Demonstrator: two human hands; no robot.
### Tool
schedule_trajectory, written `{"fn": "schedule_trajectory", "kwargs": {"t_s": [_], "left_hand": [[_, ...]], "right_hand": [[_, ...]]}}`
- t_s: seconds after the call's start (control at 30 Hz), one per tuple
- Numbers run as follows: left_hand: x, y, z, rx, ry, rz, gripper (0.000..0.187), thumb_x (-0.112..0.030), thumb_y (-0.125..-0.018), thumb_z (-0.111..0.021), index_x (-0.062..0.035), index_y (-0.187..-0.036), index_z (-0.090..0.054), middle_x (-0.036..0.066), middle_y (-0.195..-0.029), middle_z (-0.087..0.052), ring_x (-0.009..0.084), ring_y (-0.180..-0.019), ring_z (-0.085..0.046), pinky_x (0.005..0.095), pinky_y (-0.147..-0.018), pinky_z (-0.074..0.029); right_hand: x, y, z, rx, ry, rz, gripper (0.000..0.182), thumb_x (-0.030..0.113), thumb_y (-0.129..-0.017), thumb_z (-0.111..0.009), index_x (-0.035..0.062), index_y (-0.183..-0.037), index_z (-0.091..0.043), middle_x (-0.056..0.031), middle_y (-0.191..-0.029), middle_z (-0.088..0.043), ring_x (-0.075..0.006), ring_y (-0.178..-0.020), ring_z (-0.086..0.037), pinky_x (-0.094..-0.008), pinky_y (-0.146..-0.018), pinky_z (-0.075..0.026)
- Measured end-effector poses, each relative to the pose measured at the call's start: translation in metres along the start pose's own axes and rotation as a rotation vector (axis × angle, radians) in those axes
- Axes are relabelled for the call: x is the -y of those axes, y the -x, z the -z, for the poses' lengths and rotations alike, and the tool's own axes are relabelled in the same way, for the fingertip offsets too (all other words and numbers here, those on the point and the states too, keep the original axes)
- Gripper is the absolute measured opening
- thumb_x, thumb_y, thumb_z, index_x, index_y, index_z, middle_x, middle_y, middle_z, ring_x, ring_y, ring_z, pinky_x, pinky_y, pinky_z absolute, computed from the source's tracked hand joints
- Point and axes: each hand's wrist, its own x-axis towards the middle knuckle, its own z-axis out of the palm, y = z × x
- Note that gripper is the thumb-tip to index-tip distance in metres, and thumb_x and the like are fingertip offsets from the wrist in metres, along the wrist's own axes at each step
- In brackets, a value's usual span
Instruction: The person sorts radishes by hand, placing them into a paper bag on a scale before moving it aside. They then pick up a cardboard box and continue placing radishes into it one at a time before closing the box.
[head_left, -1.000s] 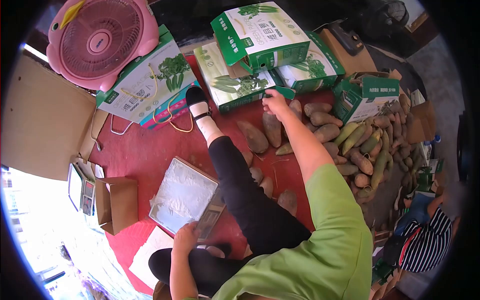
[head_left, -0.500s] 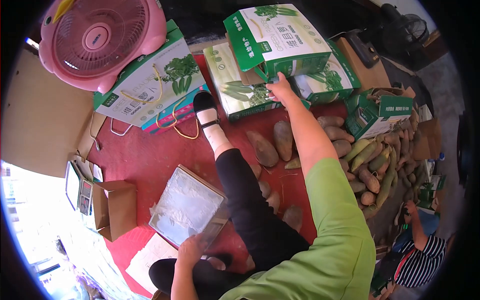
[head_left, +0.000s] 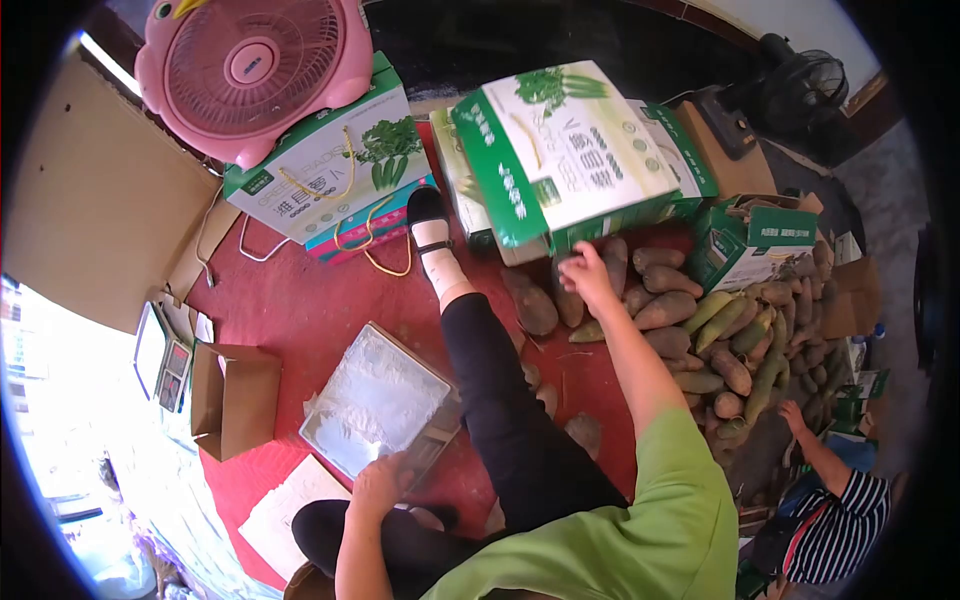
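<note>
My right hand (head_left: 588, 277) is closed on the near edge of a green-and-white carton (head_left: 585, 150) printed with green radishes. The carton tilts above other cartons, and its underside is hidden. My left hand (head_left: 375, 487) lies beside the near edge of a scale platform (head_left: 380, 400) covered in crinkled clear plastic. Its fingers look loosely extended and hold nothing I can make out. Several dusty radishes (head_left: 530, 305) lie on the red mat just below the carton.
A pink fan (head_left: 250, 65) tops a radish carton (head_left: 330, 170) at upper left. A brown box (head_left: 235, 400) stands left of the platform. Radishes (head_left: 740, 370) are heaped at right beside an open green carton (head_left: 755, 240). A person in a striped shirt (head_left: 845, 525) is at lower right.
My right hand has drawn the radish carton toward me, off the stack behind it. My left hand stays by the platform. The view has shifted slightly.
</note>
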Motion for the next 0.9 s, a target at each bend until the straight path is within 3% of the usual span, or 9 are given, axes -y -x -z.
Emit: {"fn": "schedule_trajectory", "kwargs": {"t_s": [0.27, 0.57, 0.7, 0.9], "left_hand": [[0.009, 0.020, -0.006, -0.062, 0.049, -0.020, 0.040, -0.028, -0.078, -0.062, -0.0116, -0.115, -0.061, 0.019, -0.100, -0.064, 0.0350, -0.096, -0.060, 0.0437, -0.085, -0.047], [0.014, 0.050, -0.005, -0.130, 0.075, -0.027, 0.040, -0.026, -0.078, -0.065, -0.0105, -0.115, -0.061, 0.017, -0.097, -0.065, 0.0330, -0.094, -0.062, 0.0421, -0.082, -0.048], [0.019, 0.060, -0.006, -0.151, 0.073, -0.011, 0.040, -0.026, -0.078, -0.065, -0.0096, -0.114, -0.061, 0.017, -0.097, -0.065, 0.0328, -0.093, -0.062, 0.0419, -0.081, -0.048], [0.023, 0.067, -0.009, -0.216, 0.103, -0.051, 0.038, -0.023, -0.078, -0.066, -0.0078, -0.112, -0.061, 0.017, -0.095, -0.066, 0.0322, -0.091, -0.063, 0.0413, -0.080, -0.049]], "right_hand": [[0.002, 0.148, 0.040, 0.033, -0.167, -0.069, 0.027, 0.012, -0.084, -0.063, 0.0045, -0.108, -0.054, -0.0028, -0.085, -0.059, -0.0114, -0.075, -0.058, -0.0250, -0.062, -0.048], [0.050, 0.196, 0.057, 0.077, -0.541, 0.002, 0.016, 0.016, -0.087, -0.059, 0.0133, -0.102, -0.054, 0.0004, -0.082, -0.059, -0.0125, -0.073, -0.058, -0.0299, -0.067, -0.048], [0.090, 0.197, 0.062, 0.109, -0.693, 0.110, 0.020, 0.016, -0.089, -0.058, 0.0131, -0.108, -0.052, -0.0004, -0.082, -0.059, -0.0132, -0.073, -0.058, -0.0313, -0.066, -0.049], [0.167, 0.200, 0.048, 0.169, -0.674, 0.310, 0.031, 0.015, -0.090, -0.057, 0.0076, -0.119, -0.050, -0.0052, -0.091, -0.062, -0.0134, -0.076, -0.059, -0.0304, -0.067, -0.050]]}}
